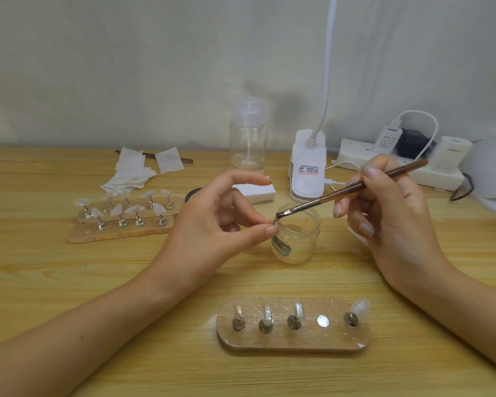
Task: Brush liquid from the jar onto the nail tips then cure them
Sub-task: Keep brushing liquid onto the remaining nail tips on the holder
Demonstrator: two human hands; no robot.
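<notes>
On my feed I see a pale wooden desk [69, 282] running back to a plain light wall [126, 53]. A clear pump bottle [248, 141] stands upright at the rear, near the middle. Left of it lies a loose heap of white wipes [132, 173], with a thin brown stick [187, 160] partly under them. At the rear right a white power strip [352, 150] lies along the wall. A white charger [385, 138] is plugged into it, its white cable [430, 118] looping over a black adapter [413, 141]. A small white box [258, 191] lies in front of the bottle.
</notes>
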